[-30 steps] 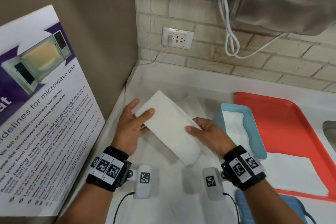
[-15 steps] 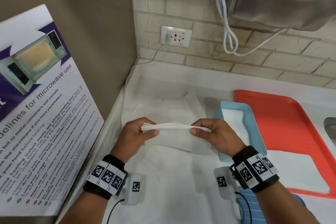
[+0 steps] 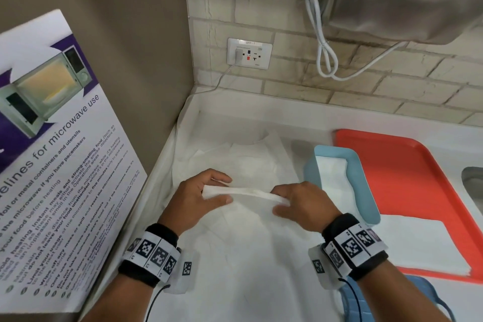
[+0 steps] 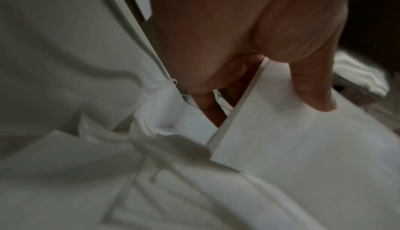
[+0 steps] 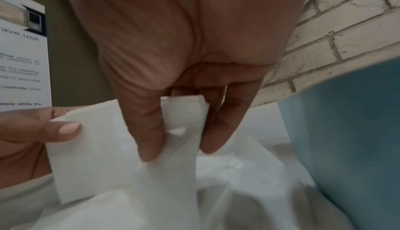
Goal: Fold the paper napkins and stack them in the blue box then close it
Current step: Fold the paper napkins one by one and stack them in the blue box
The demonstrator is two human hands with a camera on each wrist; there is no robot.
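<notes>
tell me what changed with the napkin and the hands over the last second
The folded napkin, held face-up a second ago, has been turned edge-on and lowered toward the loose napkins on the counter. The left hand and right hand went from flat fingers on its face to pinching its two ends. The blue box, open with napkins inside, and the red tray stayed put.

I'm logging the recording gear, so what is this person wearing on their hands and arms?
Both hands are bare: left hand, right hand. Each wrist has a black band wrapped by a white strip of square black-and-white markers, a small white tagged unit and a thin black cable. No sleeves show.
</notes>
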